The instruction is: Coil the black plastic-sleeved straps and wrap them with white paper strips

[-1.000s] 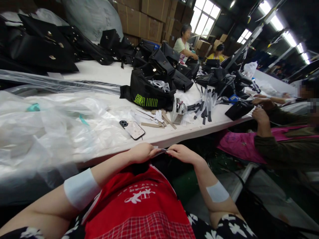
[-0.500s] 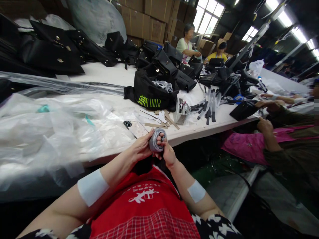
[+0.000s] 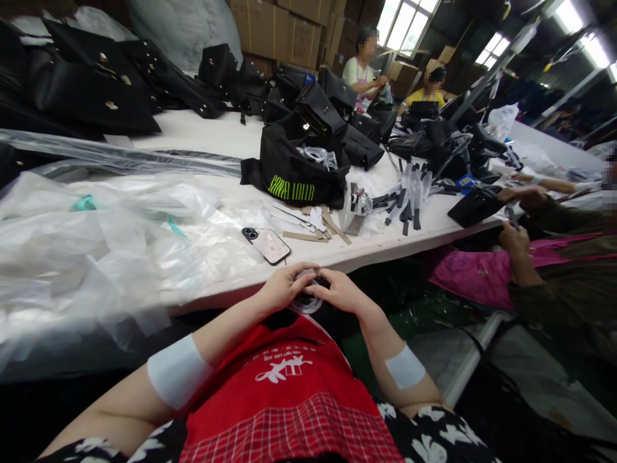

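Observation:
Just in front of the red apron, a coiled strap in clear plastic wrap (image 3: 307,305) sits between both hands, grey and ring-shaped. My left hand (image 3: 284,284) grips its left side, fingers bent over the top. On the right side, my right hand (image 3: 343,292) closes on the same coil, with thumb and fingertips meeting the left hand's fingers. The hands cover much of the coil's upper part. Beyond them on the table lies a phone (image 3: 270,245), with cut paper and card strips (image 3: 313,225) behind it.
A black cloth bag with green lettering (image 3: 294,173) holds clear-wrapped pieces. Black handbags (image 3: 321,106) pile up behind it. Plastic sheets (image 3: 120,244) cover the table's left. Wrapped straps (image 3: 412,193) lie to the right. A co-worker's hand (image 3: 513,238) is by a black bag at right.
The coil has tilted from facing the camera to lying flatter and sits slightly lower. My right hand has shifted from inside the ring to its right side, its elbow further out.

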Demonstrator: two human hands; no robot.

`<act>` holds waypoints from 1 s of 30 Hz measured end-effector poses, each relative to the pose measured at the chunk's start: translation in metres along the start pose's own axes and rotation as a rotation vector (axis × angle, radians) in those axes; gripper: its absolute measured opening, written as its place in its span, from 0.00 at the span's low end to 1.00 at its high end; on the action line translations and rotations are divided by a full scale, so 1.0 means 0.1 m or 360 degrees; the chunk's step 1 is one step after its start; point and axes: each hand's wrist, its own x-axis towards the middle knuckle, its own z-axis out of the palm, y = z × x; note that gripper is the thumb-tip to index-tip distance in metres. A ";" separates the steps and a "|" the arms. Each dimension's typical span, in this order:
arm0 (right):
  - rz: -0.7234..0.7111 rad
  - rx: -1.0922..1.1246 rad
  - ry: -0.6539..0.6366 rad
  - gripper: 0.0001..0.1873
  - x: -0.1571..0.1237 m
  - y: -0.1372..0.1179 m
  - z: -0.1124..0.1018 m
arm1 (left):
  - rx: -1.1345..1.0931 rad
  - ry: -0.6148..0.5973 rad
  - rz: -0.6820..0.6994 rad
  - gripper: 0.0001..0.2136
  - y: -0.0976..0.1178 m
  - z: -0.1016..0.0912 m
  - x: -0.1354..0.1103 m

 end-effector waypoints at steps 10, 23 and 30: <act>0.0055 0.0256 0.0073 0.19 -0.05 0.13 0.28 | -0.0209 0.0156 -0.0189 0.15 -0.17 -0.02 -0.11; -0.0018 -0.0321 0.0124 0.13 0.57 0.38 0.14 | -0.0235 -0.0040 -0.0686 0.24 -0.50 0.23 -0.66; -0.0144 -0.1158 0.0733 0.07 1.29 0.75 0.05 | -0.0086 0.0061 -0.0559 0.23 -0.57 0.18 -0.65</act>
